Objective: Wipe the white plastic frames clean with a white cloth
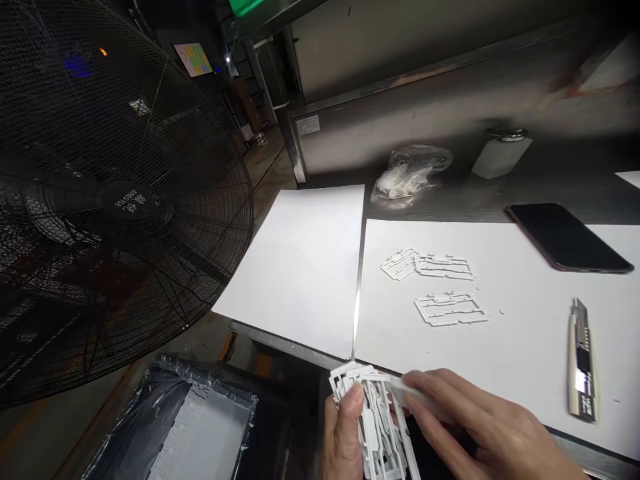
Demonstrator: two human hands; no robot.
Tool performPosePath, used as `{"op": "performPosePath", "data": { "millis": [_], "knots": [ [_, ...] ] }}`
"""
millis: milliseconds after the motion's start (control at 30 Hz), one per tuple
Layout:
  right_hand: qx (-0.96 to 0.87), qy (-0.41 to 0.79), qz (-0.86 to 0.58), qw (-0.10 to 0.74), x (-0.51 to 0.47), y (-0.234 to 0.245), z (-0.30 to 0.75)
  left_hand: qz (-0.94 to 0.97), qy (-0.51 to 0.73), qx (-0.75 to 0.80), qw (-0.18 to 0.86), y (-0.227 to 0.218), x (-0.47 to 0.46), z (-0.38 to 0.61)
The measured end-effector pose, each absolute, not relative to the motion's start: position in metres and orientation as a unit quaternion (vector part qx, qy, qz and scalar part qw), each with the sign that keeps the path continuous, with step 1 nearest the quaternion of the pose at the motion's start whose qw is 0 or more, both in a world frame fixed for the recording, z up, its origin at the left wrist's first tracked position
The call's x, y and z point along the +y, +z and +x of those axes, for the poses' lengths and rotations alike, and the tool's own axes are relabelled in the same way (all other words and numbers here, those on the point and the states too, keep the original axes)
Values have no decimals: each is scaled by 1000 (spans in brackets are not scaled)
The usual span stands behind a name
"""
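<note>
My left hand (343, 437) is at the bottom centre, closed on a stack of white plastic frame parts (376, 417), thumb on top. My right hand (480, 430) reaches in from the right, its fingers pinched on the stack's upper right edge. Both hands sit just off the table's near edge. On the white sheet (500, 347) lie loose white frame parts: a pair of overlapping ones (426, 265) and a single one (451, 309) closer to me.
A utility knife (581, 363) lies at the right, a dark phone (567, 237) behind it. A second white sheet (303, 263), a plastic bag (411, 175) and a dispenser bottle (501, 152) stand farther back. A big black fan (115, 200) fills the left; a lined bin (185, 427) sits below.
</note>
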State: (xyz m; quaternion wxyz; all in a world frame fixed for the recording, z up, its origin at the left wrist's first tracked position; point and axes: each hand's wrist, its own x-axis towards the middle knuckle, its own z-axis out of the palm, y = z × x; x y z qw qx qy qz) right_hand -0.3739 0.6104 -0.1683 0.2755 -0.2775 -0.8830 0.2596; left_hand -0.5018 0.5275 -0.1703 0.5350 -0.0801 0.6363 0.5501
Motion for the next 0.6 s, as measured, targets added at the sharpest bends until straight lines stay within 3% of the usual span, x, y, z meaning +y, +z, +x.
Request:
{"op": "performPosePath", "data": {
  "millis": [367, 600],
  "knots": [
    [-841, 247, -326, 354, 610, -175, -367, -111, 559, 609, 551, -176, 529, -504],
    [-847, 240, -326, 343, 604, -185, -373, -151, 588, 532, 590, -181, 528, -496]
  ]
}}
